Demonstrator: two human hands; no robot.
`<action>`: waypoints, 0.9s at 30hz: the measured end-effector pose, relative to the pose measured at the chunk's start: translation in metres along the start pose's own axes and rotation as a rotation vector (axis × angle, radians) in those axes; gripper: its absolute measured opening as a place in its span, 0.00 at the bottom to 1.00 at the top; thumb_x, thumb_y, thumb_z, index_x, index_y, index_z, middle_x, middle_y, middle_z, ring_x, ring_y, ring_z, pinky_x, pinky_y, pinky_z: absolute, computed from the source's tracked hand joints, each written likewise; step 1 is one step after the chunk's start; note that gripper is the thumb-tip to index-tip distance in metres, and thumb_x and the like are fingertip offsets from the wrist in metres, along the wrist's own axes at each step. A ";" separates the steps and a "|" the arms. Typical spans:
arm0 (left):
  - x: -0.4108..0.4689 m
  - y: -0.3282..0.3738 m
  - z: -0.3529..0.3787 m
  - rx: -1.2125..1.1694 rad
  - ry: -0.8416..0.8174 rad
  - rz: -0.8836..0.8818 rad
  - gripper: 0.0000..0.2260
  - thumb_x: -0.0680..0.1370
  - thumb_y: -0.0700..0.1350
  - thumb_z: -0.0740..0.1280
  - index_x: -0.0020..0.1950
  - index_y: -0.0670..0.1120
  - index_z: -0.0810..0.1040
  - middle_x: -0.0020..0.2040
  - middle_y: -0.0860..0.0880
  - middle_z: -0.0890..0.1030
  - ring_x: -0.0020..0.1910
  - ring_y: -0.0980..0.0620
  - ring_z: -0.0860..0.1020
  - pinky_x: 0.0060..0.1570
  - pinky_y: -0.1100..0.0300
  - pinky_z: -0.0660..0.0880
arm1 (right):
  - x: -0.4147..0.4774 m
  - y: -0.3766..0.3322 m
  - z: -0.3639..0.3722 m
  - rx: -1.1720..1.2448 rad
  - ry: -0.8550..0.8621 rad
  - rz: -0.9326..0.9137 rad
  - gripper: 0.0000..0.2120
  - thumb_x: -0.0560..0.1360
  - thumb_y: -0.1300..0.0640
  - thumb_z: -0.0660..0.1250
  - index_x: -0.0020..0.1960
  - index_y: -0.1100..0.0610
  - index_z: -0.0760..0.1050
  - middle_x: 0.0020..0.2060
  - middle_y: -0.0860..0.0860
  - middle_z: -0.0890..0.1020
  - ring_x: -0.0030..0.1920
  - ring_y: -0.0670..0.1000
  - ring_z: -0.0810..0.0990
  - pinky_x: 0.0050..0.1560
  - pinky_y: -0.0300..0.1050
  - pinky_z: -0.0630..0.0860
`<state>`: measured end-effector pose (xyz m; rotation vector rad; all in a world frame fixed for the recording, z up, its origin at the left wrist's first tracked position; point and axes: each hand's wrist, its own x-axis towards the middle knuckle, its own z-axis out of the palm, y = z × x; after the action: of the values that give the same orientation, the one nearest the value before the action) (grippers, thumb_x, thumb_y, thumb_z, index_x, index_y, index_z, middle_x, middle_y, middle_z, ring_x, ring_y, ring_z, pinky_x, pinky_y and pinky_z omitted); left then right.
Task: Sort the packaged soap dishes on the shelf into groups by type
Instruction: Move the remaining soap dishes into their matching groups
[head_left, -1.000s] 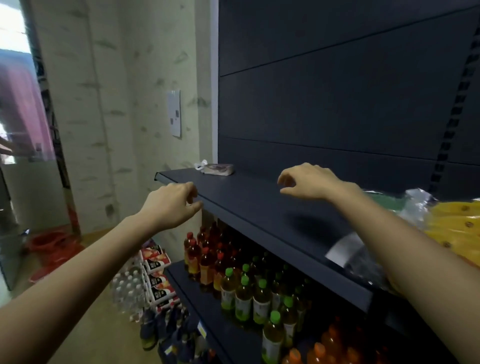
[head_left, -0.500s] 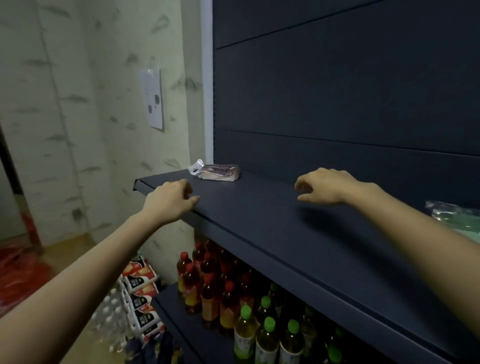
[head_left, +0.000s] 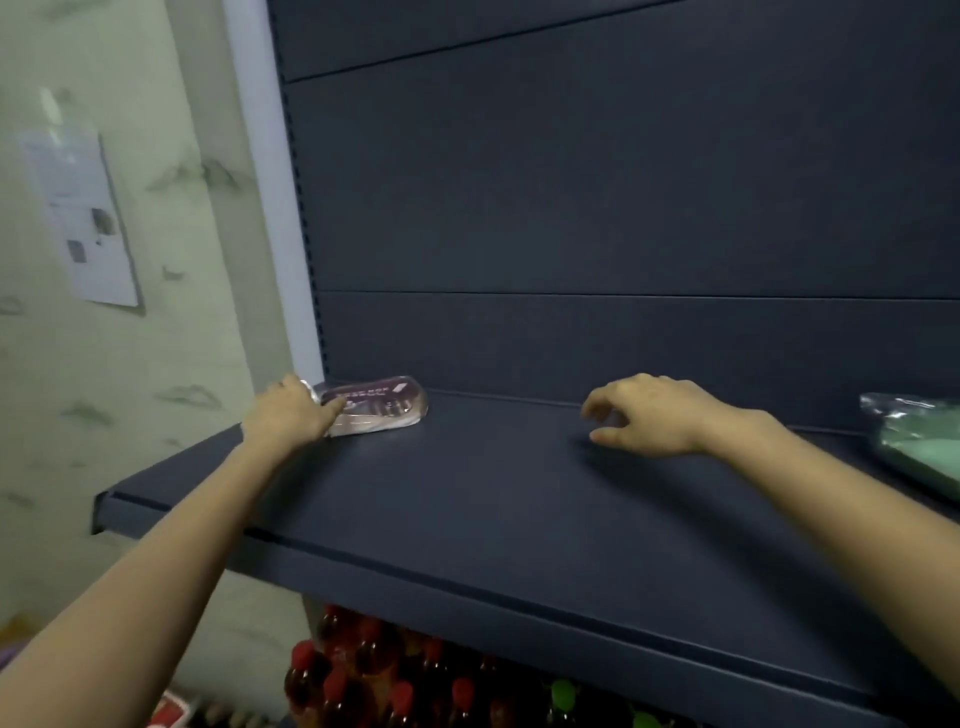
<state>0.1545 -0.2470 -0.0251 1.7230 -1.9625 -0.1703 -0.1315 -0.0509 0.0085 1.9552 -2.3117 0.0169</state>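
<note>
A pink soap dish in clear wrap (head_left: 382, 410) lies at the back left corner of the dark shelf (head_left: 467, 499). My left hand (head_left: 291, 415) covers its left end, fingers curled over the wrapper and the index finger on top; the thumb is hidden. My right hand (head_left: 649, 415) hovers just above the middle of the shelf, fingers loosely curled and apart, holding nothing. At the right edge lies a green packaged soap dish (head_left: 919, 447), partly cut off by the frame.
The shelf's dark back panel (head_left: 597, 208) rises behind it. A pale wall with a paper notice (head_left: 83, 218) stands to the left. Bottles with red caps (head_left: 363, 670) and green caps (head_left: 563, 693) fill the lower shelf.
My left hand moved from the shelf's front edge to the back corner and closed on the pink package. The view moved closer and leftward; my right hand stayed over the shelf.
</note>
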 end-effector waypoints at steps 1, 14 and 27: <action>0.009 -0.002 0.003 -0.041 -0.036 -0.017 0.27 0.75 0.57 0.63 0.58 0.33 0.73 0.61 0.33 0.75 0.60 0.35 0.74 0.58 0.47 0.72 | 0.000 -0.002 0.001 -0.003 -0.005 0.016 0.17 0.77 0.45 0.60 0.65 0.46 0.70 0.63 0.44 0.75 0.63 0.51 0.74 0.58 0.48 0.71; 0.060 0.002 0.039 -0.377 -0.294 -0.179 0.27 0.59 0.55 0.77 0.44 0.34 0.78 0.51 0.31 0.79 0.44 0.39 0.80 0.48 0.52 0.75 | -0.029 0.002 0.009 -0.003 -0.024 0.214 0.16 0.77 0.46 0.60 0.63 0.47 0.72 0.62 0.45 0.76 0.62 0.51 0.75 0.55 0.45 0.69; -0.031 0.151 0.060 -0.550 -0.423 0.255 0.05 0.71 0.38 0.69 0.37 0.36 0.76 0.38 0.43 0.76 0.36 0.48 0.73 0.33 0.59 0.67 | -0.092 0.080 -0.022 -0.040 0.081 0.369 0.13 0.76 0.47 0.61 0.60 0.44 0.75 0.60 0.46 0.78 0.62 0.54 0.76 0.57 0.47 0.71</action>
<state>-0.0054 -0.2040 -0.0215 1.1314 -2.1310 -0.9496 -0.1933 0.0550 0.0272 1.4559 -2.5579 0.0797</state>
